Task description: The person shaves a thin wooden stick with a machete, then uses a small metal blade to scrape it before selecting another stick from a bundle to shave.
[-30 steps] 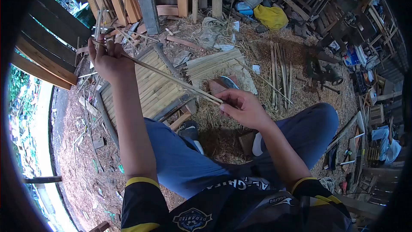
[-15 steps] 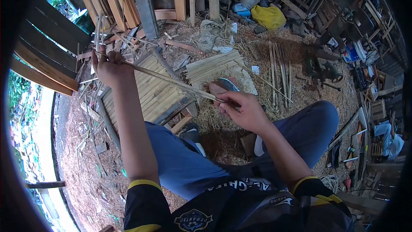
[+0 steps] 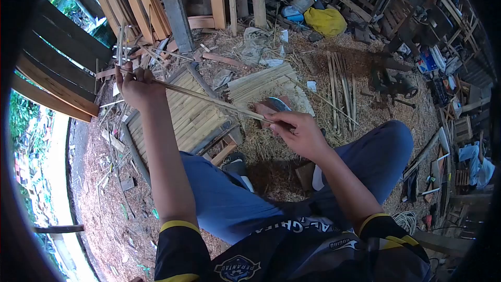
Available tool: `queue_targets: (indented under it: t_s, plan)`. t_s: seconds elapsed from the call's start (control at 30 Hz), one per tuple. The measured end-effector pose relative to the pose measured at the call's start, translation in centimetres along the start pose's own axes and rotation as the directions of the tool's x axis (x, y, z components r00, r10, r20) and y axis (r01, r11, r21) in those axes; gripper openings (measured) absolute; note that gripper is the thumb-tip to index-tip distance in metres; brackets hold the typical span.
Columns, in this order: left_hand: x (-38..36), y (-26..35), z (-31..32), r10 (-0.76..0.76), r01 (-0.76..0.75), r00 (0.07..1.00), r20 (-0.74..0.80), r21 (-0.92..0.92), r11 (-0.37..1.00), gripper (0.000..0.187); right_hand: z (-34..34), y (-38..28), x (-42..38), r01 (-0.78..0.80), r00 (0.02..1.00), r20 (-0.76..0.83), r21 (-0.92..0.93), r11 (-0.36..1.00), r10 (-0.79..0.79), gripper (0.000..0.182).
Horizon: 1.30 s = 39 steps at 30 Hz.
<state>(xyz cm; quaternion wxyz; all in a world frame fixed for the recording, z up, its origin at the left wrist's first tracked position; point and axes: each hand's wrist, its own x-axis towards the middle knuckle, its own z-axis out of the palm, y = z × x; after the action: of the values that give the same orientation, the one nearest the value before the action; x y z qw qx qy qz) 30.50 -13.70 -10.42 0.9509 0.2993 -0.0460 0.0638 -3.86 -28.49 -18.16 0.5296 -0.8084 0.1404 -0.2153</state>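
A long thin bamboo strip (image 3: 214,100) runs at a slant between my two hands. My left hand (image 3: 140,87), raised at the left, has its fingers curled round the upper end. The lower end is pinched between thumb and fingers of my right hand (image 3: 296,131), above my bent legs. Just beyond the right hand, a curved metal blade (image 3: 279,103) lies by a reddish-brown wooden block (image 3: 265,109) on the ground. A panel of bamboo slats (image 3: 180,112) lies under the strip. Beyond the blade is a row of flat pale strips (image 3: 261,82).
Several long strips (image 3: 339,86) lie on the shavings to the right. A dark metal machine part (image 3: 394,87) stands farther right. At the back are upright boards (image 3: 148,5) and a yellow bag (image 3: 326,22). Another person (image 3: 476,164) sits at the far right.
My left hand has come slightly down and toward me, still holding the strip. My right hand stays almost where it was. The view has shifted a little.
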Motion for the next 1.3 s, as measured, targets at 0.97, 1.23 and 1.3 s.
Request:
queue_targets:
  t_s: [0.97, 1.23, 1.3]
  plan:
    - [-3.2, -4.6, -0.2, -0.049, 0.044, 0.982, 0.180, 0.031, 0.999, 0.034, -5.3, 0.9, 0.5, -0.097, 0.981, -0.170, 0.006, 0.995, 0.096, 0.016]
    - [-3.9, -4.0, -0.3, -0.070, 0.050, 0.960, 0.269, 0.080, 0.996, 0.028, -8.2, -2.6, 0.9, -0.131, 0.981, -0.160, -0.154, 0.979, 0.106, 0.017]
    - [-3.9, -4.0, -0.4, -0.076, 0.049, 0.957, 0.281, 0.101, 0.994, 0.027, -8.6, -3.3, 0.8, -0.129, 0.984, -0.151, -0.211, 0.969, 0.098, 0.018]
